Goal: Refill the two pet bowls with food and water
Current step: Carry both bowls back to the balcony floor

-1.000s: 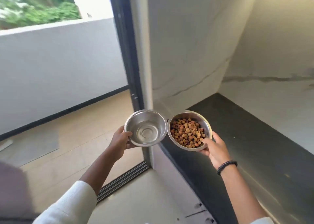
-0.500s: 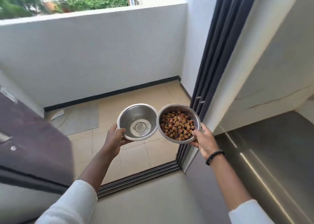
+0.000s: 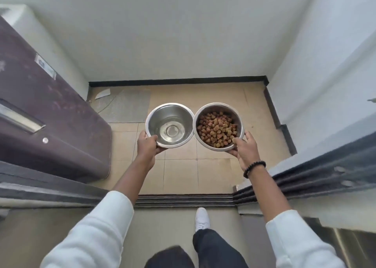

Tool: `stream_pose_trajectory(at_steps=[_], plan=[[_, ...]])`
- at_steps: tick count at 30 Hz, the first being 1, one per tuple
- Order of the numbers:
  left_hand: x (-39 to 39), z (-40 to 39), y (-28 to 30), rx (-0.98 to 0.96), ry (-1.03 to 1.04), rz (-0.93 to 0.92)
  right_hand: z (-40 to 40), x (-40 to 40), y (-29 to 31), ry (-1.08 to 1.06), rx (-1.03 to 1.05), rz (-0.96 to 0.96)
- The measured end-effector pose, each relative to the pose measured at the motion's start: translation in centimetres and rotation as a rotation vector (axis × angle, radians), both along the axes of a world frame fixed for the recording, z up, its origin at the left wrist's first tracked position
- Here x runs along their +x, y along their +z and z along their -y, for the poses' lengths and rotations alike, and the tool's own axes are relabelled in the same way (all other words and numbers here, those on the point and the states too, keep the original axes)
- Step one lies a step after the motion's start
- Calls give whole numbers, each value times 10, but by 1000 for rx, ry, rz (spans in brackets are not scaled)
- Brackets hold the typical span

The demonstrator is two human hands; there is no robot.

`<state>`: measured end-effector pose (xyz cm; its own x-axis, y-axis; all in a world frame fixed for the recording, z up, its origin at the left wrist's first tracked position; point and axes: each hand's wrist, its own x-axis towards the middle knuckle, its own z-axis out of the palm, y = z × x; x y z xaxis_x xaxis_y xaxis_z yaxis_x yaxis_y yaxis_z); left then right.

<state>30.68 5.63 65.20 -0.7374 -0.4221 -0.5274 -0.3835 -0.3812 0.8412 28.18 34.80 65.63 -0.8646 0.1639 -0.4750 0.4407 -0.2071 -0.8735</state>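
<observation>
Steel water bowl (image 3: 169,125) gripped by the left hand (image 3: 147,145) touches the kibble bowl (image 3: 218,126) on its right, gripped by the right hand (image 3: 245,150).

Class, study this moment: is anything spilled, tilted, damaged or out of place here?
Nothing has spilled. The left hand holds the water bowl and the right hand the kibble bowl, both roughly level. One oddity: a white scrap lies loose on the balcony floor, beside the grey mat.
</observation>
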Motion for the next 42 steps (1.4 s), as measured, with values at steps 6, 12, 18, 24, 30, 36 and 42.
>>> stream_pose_trajectory(at_steps=[6, 12, 18, 24, 30, 36, 42], plan=[[-61, 17, -58, -11, 132, 54, 30, -90, -62, 49, 11, 52], [-136, 40, -145, -18, 136, 154, 55, -156, -147, 17, 39, 149], [-216, 65, -280, -22, 81, 217, 79, -215, -284, -46, 39, 208], [-277, 81, -434, -30, 57, 262, 97, -267, -458, -107, 7, 252], [-302, 92, -592, -36, 51, 308, 103, -296, -617, -159, -5, 277], [-294, 103, -721, -35, 39, 367, 111, -303, -739, -171, -10, 314], [-283, 104, -786, 7, 67, 376, 124, -295, -802, -182, -18, 328]])
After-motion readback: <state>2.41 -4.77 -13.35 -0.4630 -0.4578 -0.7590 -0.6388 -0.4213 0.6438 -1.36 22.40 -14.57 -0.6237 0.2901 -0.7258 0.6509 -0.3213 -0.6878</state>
